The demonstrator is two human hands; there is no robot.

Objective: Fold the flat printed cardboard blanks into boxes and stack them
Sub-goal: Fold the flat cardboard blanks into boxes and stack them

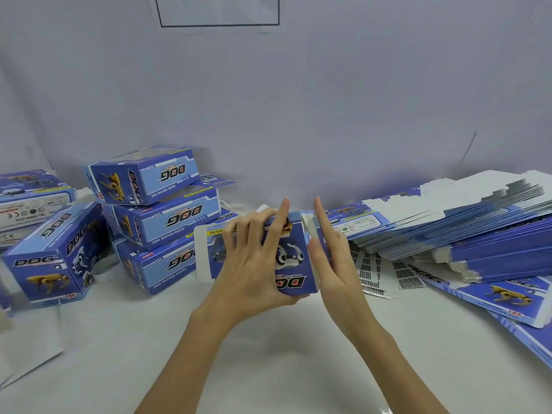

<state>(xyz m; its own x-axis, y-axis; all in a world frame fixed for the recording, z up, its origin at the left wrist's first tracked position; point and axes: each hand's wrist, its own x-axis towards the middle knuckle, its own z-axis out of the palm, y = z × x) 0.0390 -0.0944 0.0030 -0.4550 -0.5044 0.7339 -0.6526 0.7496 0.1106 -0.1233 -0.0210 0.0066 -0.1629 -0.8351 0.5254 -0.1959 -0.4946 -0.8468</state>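
Observation:
A blue printed box (294,264) with a robot dog picture is half formed in mid-air at the centre. My left hand (254,258) grips it from the near left side, fingers spread over its top and front. Flat against the box's right end presses my right hand (331,255), fingers straight and together. Three folded boxes (167,216) stand stacked at the left behind it. A thick pile of flat blanks (478,234) lies at the right.
More folded boxes (56,252) lie tipped at the far left, another (27,198) behind them. Loose flat blanks (507,297) spread over the right front of the white table (268,354). A grey cloth backdrop hangs behind.

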